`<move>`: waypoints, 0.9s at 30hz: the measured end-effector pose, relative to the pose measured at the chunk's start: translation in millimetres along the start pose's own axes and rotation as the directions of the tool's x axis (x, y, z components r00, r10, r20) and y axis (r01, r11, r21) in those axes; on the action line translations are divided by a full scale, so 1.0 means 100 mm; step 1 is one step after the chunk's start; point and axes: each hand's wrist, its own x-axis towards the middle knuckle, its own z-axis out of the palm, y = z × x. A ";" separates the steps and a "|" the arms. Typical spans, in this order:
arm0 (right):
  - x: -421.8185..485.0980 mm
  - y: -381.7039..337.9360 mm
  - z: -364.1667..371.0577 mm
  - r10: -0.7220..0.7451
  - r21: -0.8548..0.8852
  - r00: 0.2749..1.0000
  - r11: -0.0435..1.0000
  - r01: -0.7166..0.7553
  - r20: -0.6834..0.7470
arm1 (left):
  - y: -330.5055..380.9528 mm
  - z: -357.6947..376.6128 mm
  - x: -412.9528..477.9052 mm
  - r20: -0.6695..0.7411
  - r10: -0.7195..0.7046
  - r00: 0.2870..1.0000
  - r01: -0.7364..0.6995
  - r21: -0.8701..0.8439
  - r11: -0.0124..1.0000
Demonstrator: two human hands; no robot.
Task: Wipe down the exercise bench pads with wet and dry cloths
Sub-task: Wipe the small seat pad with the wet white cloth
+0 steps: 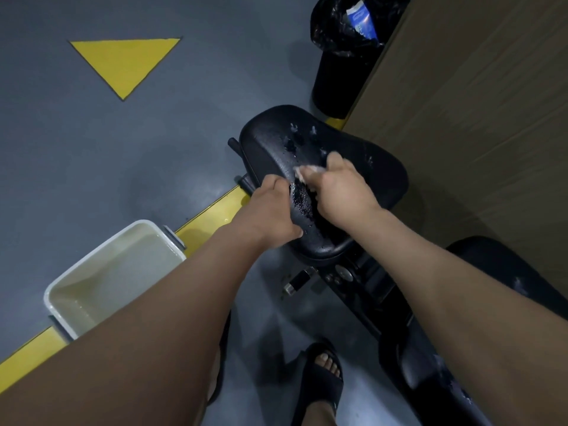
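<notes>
your right grip point(338, 192) is curled round the wet cloth point(302, 173) on the pad point(267, 142); your left grip point(270, 207) clamps the pad's left edge. water beads there — runoff could slick the floor point(270, 318) by your sandal point(319, 382). the blue packet point(362, 23) in the bin point(338, 81) — print too blurred to read.

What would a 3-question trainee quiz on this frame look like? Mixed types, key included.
1. True or false: the right hand holds a pale wet cloth against the black padded bench seat.
2. Which hand grips that seat's left edge? A) left hand B) right hand
3. Fill in: the white rectangular plastic tub of water stands on the floor to the person's ____.
Key: 1 true; 2 A; 3 left.
</notes>
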 end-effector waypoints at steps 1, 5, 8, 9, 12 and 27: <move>0.09 -0.04 0.00 0.045 0.008 0.999 0.999 -0.045 -0.009 | -0.01 0.00 0.00 -0.005 -0.003 1.000 0.003 0.005 1.000; -0.13 -0.09 0.03 -0.049 -0.003 0.999 0.999 0.049 0.015 | -0.03 -0.02 0.01 -0.007 -0.027 1.000 0.027 0.004 1.000; -0.56 0.00 0.08 -0.213 0.004 0.977 0.977 0.213 0.018 | -0.04 -0.04 0.02 0.015 -0.021 1.000 0.021 0.012 1.000; -0.59 0.05 0.10 -0.230 0.002 0.973 0.973 0.230 0.029 | -0.05 -0.04 0.02 0.017 -0.018 1.000 0.018 0.011 1.000; -0.29 0.07 0.10 -0.155 -0.022 0.988 0.988 0.155 -0.004 | -0.06 -0.04 0.01 0.018 -0.014 1.000 0.014 0.008 1.000; -0.52 0.07 0.15 -0.236 -0.002 0.967 0.972 0.236 -0.098 | -0.18 -0.05 0.01 0.018 0.045 0.999 -0.046 0.055 0.997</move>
